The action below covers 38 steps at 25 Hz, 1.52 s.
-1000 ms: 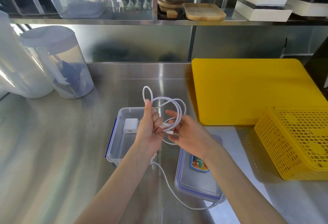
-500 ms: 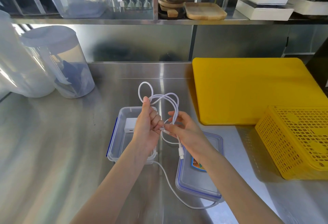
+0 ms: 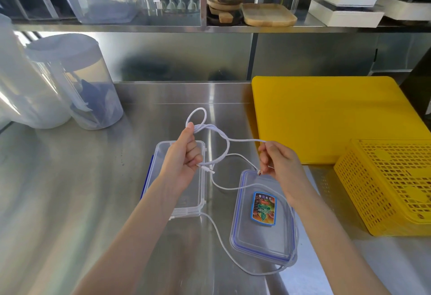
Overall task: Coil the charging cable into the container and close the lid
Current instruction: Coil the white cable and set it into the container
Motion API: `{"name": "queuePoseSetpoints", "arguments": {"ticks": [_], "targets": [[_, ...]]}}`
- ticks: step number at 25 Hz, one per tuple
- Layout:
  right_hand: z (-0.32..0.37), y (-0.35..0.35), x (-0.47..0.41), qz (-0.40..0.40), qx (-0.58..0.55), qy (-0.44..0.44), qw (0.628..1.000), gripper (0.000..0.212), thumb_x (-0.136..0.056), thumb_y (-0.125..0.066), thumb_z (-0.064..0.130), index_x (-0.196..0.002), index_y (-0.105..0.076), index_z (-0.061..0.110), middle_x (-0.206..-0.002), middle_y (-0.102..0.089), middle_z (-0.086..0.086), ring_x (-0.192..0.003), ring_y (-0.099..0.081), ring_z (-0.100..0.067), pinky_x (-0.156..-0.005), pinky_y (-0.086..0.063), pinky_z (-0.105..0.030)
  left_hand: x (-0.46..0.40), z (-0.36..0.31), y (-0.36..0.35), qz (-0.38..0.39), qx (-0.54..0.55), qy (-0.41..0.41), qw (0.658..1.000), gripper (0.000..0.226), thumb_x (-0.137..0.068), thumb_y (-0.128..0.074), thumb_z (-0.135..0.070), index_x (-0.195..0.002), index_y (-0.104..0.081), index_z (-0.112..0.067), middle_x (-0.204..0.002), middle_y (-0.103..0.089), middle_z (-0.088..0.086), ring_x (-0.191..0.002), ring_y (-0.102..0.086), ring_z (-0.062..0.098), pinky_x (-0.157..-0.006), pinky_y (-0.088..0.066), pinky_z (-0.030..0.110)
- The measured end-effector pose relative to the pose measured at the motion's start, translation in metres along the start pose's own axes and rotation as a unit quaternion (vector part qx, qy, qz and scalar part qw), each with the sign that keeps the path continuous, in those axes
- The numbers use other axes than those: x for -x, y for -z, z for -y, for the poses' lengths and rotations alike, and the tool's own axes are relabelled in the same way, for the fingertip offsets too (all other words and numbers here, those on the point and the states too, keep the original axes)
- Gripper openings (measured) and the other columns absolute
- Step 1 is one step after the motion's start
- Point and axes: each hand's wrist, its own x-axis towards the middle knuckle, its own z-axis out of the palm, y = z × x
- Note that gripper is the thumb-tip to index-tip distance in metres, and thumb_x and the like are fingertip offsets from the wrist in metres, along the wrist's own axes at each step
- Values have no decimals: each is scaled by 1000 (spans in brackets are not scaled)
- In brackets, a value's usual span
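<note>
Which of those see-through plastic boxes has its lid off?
The clear rectangular container on the steel counter, under the left hand. Its sticker-labelled lid lies beside it; the clear box on the shelf is lidded.

Commercial kitchen, steel counter (image 3: 70,189), cutting board (image 3: 326,117)

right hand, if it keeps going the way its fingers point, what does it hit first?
The right hand points left toward the left hand. First in line is probably the loose cable hanging between them, then the left hand; depth is unclear from one view.
</note>
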Motion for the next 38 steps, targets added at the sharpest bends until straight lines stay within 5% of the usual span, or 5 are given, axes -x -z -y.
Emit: {"name": "queuePoseSetpoints", "arguments": {"ticks": [4, 8, 19, 30, 38], "targets": [[0, -2, 9, 99, 70, -6, 993, 30, -96, -38, 15, -77, -61, 19, -61, -55, 4, -56, -52, -5, -57, -47, -15, 3, 0, -2, 26, -80, -25, 996, 40, -94, -44, -33, -57, -34, -21, -34, -21, -11, -29, -17, 3, -37, -13, 17], [7, -4, 20, 380, 343, -80, 855, 30, -92, -45, 32, -117, -56, 19, -107, -66, 5, -95, -59, -2, -80, -45, -12, 10, 6, -3, 82, -180, -34, 980, 45, -94, -42, -34, -54, -27, -22, -37, -20, -13, -32, -15, 4, -39, -13, 18], [31, -15, -16, 231, -109, -30, 967, 27, -96, -37, 24, -117, -53, 31, -118, -63, 4, -108, -62, -10, -85, -52, -24, 25, 15, -15, 227, -183, 117, 950, 49, -93, -34, -40, -47, -33, -24, -37, -21, -14, -37, -8, 8, -35, -15, 15], [27, -23, -12, 151, 71, 5, 986, 31, -97, -35, 21, -113, -60, 14, -73, -62, 3, -62, -61, -3, -62, -50, -13, 19, 21, -14, 118, -196, 36, 973, 46, -94, -39, -37, -51, -30, -22, -36, -23, -13, -29, -19, 2, -32, -16, 14], [20, -26, -2, 206, 114, -15, 972, 20, -93, -45, 15, -110, -55, 22, -77, -63, 5, -83, -64, -12, -89, -51, -30, 14, 12, -10, 15, -184, -48, 982, 42, -94, -39, -39, -56, -36, -20, -40, -24, -11, -33, -20, 4, -34, -21, 15]]}}
